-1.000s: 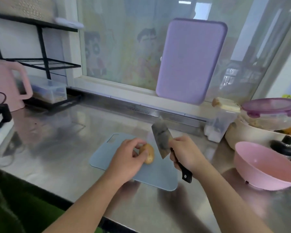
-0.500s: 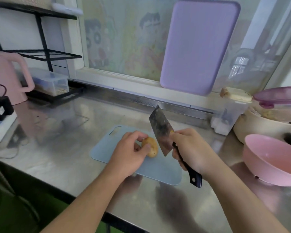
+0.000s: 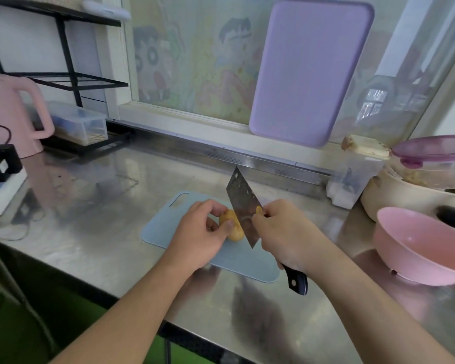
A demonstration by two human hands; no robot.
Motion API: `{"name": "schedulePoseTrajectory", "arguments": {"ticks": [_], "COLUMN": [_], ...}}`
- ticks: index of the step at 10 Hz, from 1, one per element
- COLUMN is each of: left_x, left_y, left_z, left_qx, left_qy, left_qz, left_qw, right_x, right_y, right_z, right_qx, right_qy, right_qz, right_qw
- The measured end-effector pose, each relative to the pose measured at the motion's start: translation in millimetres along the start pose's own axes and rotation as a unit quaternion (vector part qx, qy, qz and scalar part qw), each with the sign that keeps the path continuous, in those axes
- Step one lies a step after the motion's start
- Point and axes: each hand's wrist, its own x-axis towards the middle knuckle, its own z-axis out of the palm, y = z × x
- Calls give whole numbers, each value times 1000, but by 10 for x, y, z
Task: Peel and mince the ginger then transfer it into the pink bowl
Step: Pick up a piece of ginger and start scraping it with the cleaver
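Fingers (image 3: 216, 206) of left hand (image 3: 200, 235) curled round ginger (image 3: 233, 227); cleaver (image 3: 243, 206) alongside

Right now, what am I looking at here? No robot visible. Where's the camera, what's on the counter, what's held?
There is no machine: a person works bare-handed, and the single camera sits on their head, looking down. The left hand pinches the ginger on the blue cutting board. The right hand grips the cleaver, its blade against the ginger. On the steel counter the pink bowl stands to the right and a pink kettle far left. A purple board leans on the window.
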Motion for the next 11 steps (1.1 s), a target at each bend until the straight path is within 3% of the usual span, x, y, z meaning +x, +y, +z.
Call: {"name": "schedulePoseTrajectory", "arguments": {"ticks": [1,3,4,5,7,10,11], "left_x": [4,15,29,41,46,35,40], "left_y": [-11,-37,-58,-72,-91,-84,-89], "left_z": [4,20,27,26,30,27,26], "left_qx": [-2,-6,-16,-23,-30,-26,-23], "left_qy": [6,13,16,20,23,16,17], "left_qz": [1,0,1,2,5,-2,1], "left_qw": [1000,1000,1000,1000,999,1000,1000], "right_x": [-35,-74,-109,-34,130,254,250], "right_y": [-20,-114,-184,-209,-247,-310,-233], "right_z": [-12,-25,-9,-42,8,156,271], "right_qx": [-63,-73,-165,-206,-210,-242,-224], "right_qy": [-6,14,-20,-7,-16,-68,-41], "right_qz": [-8,-17,-27,-38,-16,-55,-61], "right_qw": [998,997,986,978,977,966,972]}}
